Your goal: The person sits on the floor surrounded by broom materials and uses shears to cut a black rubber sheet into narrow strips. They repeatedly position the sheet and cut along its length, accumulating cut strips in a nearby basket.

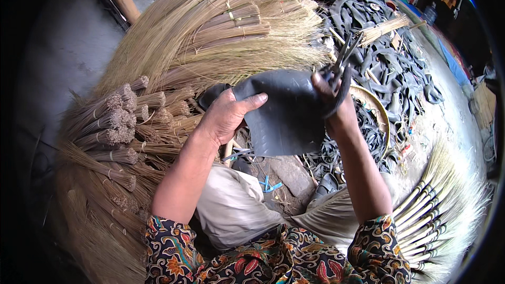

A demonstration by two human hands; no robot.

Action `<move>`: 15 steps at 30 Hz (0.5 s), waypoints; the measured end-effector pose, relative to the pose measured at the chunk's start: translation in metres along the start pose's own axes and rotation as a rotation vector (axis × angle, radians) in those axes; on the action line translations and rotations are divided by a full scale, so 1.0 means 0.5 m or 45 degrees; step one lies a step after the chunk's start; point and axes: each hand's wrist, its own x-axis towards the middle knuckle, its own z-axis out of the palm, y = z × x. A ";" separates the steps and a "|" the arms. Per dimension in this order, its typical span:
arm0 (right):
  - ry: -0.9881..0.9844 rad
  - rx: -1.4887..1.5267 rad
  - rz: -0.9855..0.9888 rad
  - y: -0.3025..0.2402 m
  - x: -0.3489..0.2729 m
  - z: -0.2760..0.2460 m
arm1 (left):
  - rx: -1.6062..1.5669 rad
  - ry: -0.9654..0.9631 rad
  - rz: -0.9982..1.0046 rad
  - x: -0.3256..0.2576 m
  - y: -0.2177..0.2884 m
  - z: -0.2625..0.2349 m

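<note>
A wide, slightly curved sheet of black rubber hangs in front of me above my lap. My left hand pinches its left edge, with the thumb lying on the upper face and the fingers behind. At the sheet's right edge, my right hand is closed around dark scissors, whose blades point up and away. A curved black piece, perhaps a handle or a strip of rubber, loops beside that hand; motion blurs it. Whether the right fingers also touch the sheet I cannot tell.
Bundles of dry broom grass are heaped at the back and left. Black rubber scraps cover the floor at the back right. A round woven tray holds thin rubber strips. Tied brooms fan out at the lower right.
</note>
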 end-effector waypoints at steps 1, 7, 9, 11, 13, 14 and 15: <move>-0.039 -0.149 0.056 0.001 -0.030 -0.020 | -0.058 0.017 -0.035 0.003 -0.003 0.007; 0.000 -0.055 0.183 0.053 -0.101 -0.077 | -0.444 0.099 -0.099 0.026 -0.061 0.043; 0.093 0.005 0.161 0.066 -0.103 -0.091 | -0.434 0.095 -0.119 0.026 -0.084 0.057; 0.166 0.009 0.108 0.074 -0.098 -0.101 | -0.434 0.076 -0.126 0.029 -0.102 0.071; 0.157 0.061 0.121 0.078 -0.096 -0.106 | -0.459 0.034 -0.095 0.033 -0.113 0.080; 0.162 0.055 0.128 0.080 -0.095 -0.106 | -0.473 0.019 -0.076 0.034 -0.116 0.084; 0.168 0.053 0.121 0.081 -0.094 -0.104 | -0.506 0.076 -0.106 0.035 -0.117 0.085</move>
